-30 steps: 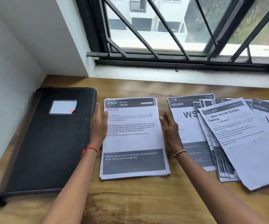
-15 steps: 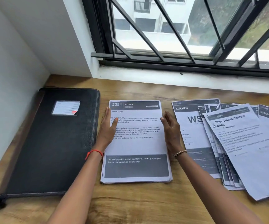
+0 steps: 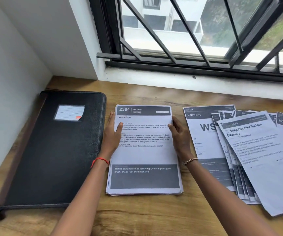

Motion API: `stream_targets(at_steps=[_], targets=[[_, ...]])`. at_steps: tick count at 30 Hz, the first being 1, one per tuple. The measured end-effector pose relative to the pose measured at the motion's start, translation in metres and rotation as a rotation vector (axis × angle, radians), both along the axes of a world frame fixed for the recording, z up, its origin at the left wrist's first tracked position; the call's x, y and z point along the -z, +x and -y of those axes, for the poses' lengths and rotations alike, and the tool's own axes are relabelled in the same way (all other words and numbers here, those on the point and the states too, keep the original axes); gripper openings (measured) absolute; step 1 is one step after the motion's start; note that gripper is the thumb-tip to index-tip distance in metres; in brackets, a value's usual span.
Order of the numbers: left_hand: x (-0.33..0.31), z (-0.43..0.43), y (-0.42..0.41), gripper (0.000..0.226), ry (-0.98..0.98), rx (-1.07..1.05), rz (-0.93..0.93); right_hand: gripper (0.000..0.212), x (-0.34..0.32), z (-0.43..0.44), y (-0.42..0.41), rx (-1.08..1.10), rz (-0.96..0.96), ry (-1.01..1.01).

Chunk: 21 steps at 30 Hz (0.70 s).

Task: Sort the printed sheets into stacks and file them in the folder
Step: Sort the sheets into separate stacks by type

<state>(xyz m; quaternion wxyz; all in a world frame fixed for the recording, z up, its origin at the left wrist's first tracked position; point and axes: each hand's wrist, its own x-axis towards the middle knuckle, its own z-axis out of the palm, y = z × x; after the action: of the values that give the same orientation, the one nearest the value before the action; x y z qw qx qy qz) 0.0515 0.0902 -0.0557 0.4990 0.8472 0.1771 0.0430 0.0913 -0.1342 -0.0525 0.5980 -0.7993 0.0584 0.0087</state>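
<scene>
A squared stack of printed sheets (image 3: 146, 155), topped by a page headed "2384 Kitchen, Wash Cups", lies in the middle of the wooden table. My left hand (image 3: 112, 135) presses flat against the stack's left edge, thumb lying over the page. My right hand (image 3: 180, 135) rests against the right edge with straight fingers. A closed black zip folder (image 3: 52, 150) with a label pocket lies to the left. A fanned spread of loose sheets (image 3: 249, 150) lies to the right, one headed "Shoe Counter Surface Cleaning".
A white wall (image 3: 9, 82) borders the table on the left. A window sill and black barred window (image 3: 197, 53) run along the back. Bare wood (image 3: 146, 217) shows in front of the stack.
Both hands have slid a little up the sides of the stack toward its top. The camera has shifted, so everything sits slightly lower and to the right.
</scene>
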Motion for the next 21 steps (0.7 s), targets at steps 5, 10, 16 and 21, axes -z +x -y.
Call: stream_targets(at_steps=[5,10,16,21], targets=[[-0.01,-0.008,0.014,0.056,-0.177,-0.089,-0.032,0.036,-0.009,0.0,0.018,0.018,-0.017,0.026],[-0.017,-0.01,0.025,0.052,-0.257,-0.081,-0.057,0.025,-0.007,-0.006,0.023,-0.069,0.018,-0.013],[-0.013,-0.012,0.028,0.055,-0.308,-0.123,-0.044,0.03,-0.008,-0.006,0.025,-0.028,0.023,0.034],[-0.012,-0.014,0.027,0.056,-0.32,-0.092,-0.052,0.038,-0.003,-0.004,0.028,-0.01,-0.008,0.034]])
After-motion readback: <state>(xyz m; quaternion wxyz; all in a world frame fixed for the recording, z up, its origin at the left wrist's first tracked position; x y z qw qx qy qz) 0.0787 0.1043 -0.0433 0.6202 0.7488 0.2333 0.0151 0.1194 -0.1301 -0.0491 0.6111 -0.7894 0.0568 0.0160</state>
